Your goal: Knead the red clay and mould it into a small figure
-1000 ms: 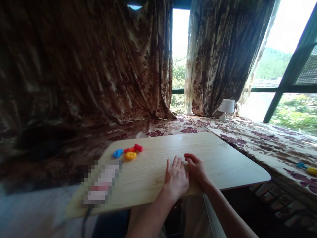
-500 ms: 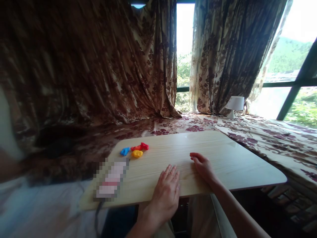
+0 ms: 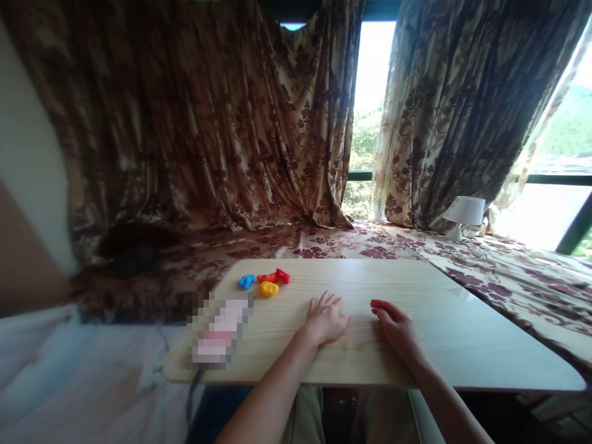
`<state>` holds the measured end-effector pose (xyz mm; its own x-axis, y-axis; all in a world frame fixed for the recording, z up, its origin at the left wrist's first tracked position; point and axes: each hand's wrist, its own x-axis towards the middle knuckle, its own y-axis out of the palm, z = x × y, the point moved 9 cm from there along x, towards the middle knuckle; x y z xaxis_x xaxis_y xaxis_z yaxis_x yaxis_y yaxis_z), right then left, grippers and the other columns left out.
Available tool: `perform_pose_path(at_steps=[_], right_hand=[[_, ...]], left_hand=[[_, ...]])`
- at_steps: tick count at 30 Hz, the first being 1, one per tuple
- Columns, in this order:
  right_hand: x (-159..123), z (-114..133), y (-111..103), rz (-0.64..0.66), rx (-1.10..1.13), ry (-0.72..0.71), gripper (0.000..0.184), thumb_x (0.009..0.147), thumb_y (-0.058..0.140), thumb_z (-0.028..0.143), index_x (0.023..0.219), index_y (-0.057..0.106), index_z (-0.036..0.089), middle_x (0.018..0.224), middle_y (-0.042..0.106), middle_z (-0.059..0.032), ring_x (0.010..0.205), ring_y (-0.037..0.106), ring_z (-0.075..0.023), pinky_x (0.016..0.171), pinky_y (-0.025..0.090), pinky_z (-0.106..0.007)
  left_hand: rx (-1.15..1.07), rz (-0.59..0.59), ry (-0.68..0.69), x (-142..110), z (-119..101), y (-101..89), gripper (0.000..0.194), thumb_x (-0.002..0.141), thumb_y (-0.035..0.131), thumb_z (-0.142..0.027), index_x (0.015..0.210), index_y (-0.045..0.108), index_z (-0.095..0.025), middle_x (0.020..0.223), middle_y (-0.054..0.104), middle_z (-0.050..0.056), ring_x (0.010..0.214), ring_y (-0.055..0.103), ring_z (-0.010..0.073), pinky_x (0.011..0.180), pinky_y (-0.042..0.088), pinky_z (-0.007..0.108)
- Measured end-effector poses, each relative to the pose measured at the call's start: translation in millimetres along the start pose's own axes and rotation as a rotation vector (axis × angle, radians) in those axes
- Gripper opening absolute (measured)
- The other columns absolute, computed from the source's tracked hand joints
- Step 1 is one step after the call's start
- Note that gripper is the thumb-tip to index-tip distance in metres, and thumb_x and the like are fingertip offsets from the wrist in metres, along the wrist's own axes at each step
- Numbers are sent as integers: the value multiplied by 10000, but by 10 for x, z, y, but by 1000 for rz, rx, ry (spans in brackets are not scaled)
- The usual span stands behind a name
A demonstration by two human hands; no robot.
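My left hand point(image 3: 325, 319) lies flat on the pale wooden board point(image 3: 439, 345), fingers spread, holding nothing. My right hand point(image 3: 398, 328) rests just to its right on the board with its fingers curled down; nothing shows in it. At the board's far left lie small lumps of clay: a blue one point(image 3: 245, 282), a red one point(image 3: 275, 277) and a yellow one point(image 3: 268, 288). They are a short reach beyond my left hand.
A blurred-out flat object point(image 3: 221, 329) lies at the board's near left. A floral cloth point(image 3: 485, 259) covers the ledge behind, with a small white lamp point(image 3: 462, 216) at the right. Patterned curtains point(image 3: 208, 123) hang before the window. White bedding point(image 3: 69, 382) is at the left.
My left hand drew back toward me, then moved forward onto the board again. The hands now lie apart. My head has turned left.
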<state>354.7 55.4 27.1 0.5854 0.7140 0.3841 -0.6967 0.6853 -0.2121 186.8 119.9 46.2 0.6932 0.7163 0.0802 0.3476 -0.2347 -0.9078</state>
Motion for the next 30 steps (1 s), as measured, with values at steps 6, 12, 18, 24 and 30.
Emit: perform_pose_path(at_steps=[6, 12, 18, 24, 30], right_hand=[[0, 2, 19, 9, -23, -19, 261, 681, 515, 329, 810, 696, 192, 857, 725, -69, 809, 664, -235, 807, 491, -378], [9, -34, 13, 12, -25, -23, 258, 671, 525, 337, 802, 692, 191, 856, 723, -73, 800, 663, -235, 786, 501, -370], [21, -32, 0, 17, -51, -19, 274, 662, 525, 354, 799, 695, 188, 859, 723, -81, 800, 663, -245, 796, 497, -384], [2, -11, 4, 3, -3, 9, 268, 658, 523, 344, 789, 699, 191, 848, 727, -77, 783, 670, -235, 779, 502, -370], [-11, 53, 7, 2, -46, -10, 271, 648, 504, 319, 784, 699, 188, 808, 724, -68, 783, 658, -228, 808, 485, -374]], left_hand=[[-96, -80, 167, -832, -109, -106, 461, 895, 294, -302, 1322, 447, -219, 1446, 358, 7, 1365, 241, 189, 1138, 194, 422], [-14, -98, 330, -755, -743, 113, 511, 908, 260, -358, 1372, 352, -165, 1433, 384, 65, 1371, 211, 202, 1154, 119, 451], [48, -90, 13, 100, -364, -18, 496, 831, 387, -349, 1281, 460, -153, 1345, 487, 114, 1315, 321, 259, 1102, 208, 508], [-37, 5, -12, -375, 168, -118, 473, 892, 252, -369, 1295, 470, -250, 1407, 425, -2, 1348, 281, 188, 1117, 219, 424], [-80, -45, 211, -979, -266, -30, 464, 883, 293, -287, 1318, 449, -250, 1466, 323, -23, 1378, 196, 180, 1145, 166, 392]])
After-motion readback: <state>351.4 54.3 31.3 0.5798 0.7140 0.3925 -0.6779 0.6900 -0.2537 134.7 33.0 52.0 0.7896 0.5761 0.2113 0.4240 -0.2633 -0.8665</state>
